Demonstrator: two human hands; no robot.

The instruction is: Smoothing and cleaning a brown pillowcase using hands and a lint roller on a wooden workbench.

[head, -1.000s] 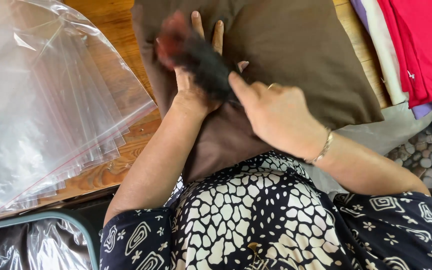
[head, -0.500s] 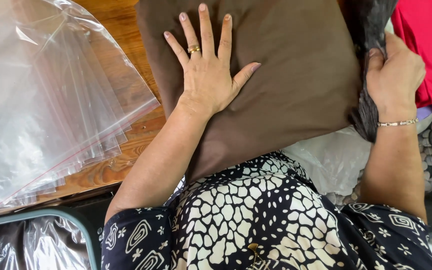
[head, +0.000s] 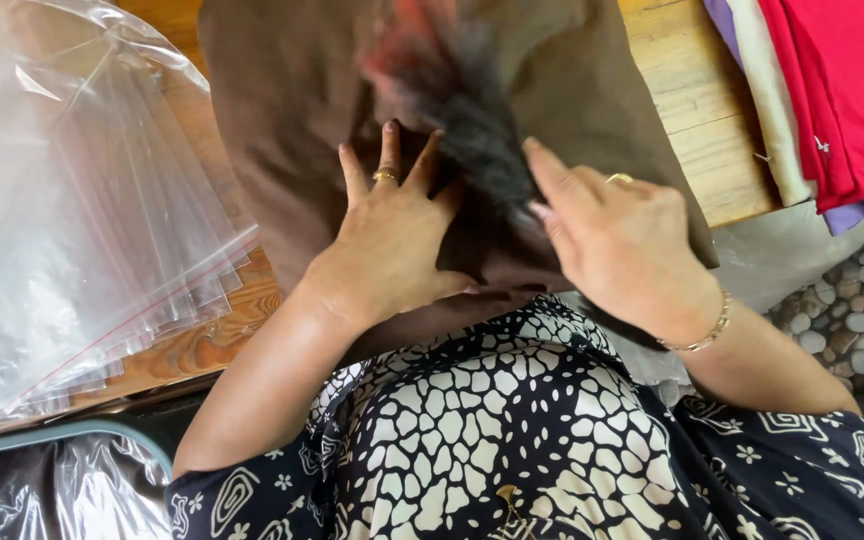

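A brown folded cloth (head: 282, 120) lies on the wooden table (head: 702, 110) in front of me. My left hand (head: 392, 240) rests flat on its near part with the fingers spread and a ring on one finger. My right hand (head: 622, 240), with a ring and a bracelet, grips the near end of a dark fuzzy thing (head: 472, 130) with a reddish tip. That thing is blurred by motion and lies across the cloth, just right of my left fingertips. I cannot tell exactly what it is.
A pile of clear plastic zip bags (head: 72, 230) covers the table's left side. Folded red, cream and purple garments (head: 842, 90) are stacked at the upper right. Below them are a grey sheet (head: 762, 260) and pebbled ground (head: 862, 300). A plastic-lined bin (head: 62, 490) stands at the lower left.
My right hand has swung the dark fuzzy thing from the cloth's right edge back over its middle. My left hand has slid slightly nearer to me on the cloth.
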